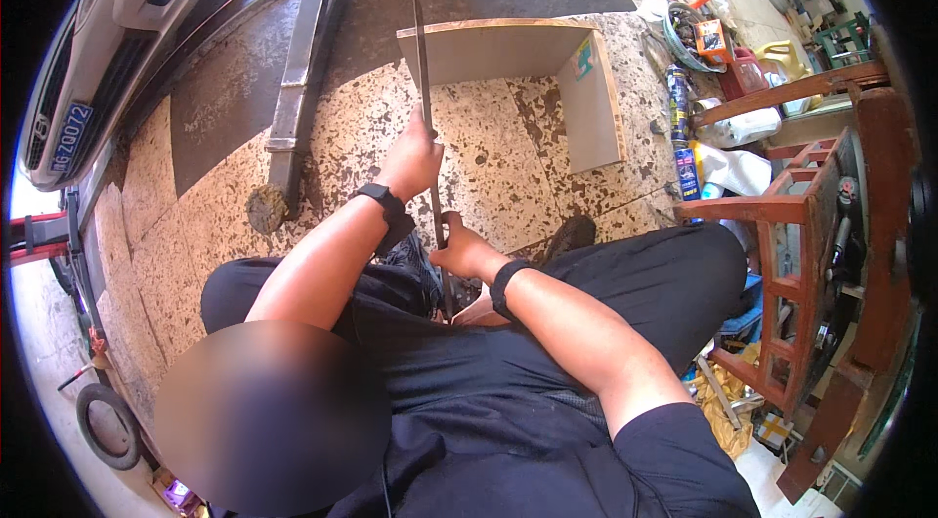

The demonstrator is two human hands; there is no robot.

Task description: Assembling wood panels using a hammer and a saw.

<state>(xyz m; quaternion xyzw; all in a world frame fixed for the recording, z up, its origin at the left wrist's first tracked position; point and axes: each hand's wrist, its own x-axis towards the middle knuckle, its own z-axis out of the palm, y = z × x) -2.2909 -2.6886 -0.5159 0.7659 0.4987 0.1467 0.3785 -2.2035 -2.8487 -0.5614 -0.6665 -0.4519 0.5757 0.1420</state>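
Note:
A long, narrow, dark strip (423,59), seen nearly edge-on, runs from my lap out over the floor; what kind of thing it is I cannot make out. My left hand (414,158) is closed round its middle. Nearer my body, my right hand (467,248) grips the same strip lower down, thumb up. A pale wooden piece (481,311) shows between my legs, just below the right hand. Beyond the hands stands a grey board frame (591,107) with raw wood edges and a small green sticker; the strip's far end crosses in front of its left corner.
At the left are a car's front (127,39) and a long metal lift arm (301,68). To the right stands a reddish-brown wooden stool (782,210), among spray cans (681,137), bottles and a filled bucket (674,39). A tyre (109,425) lies at the lower left.

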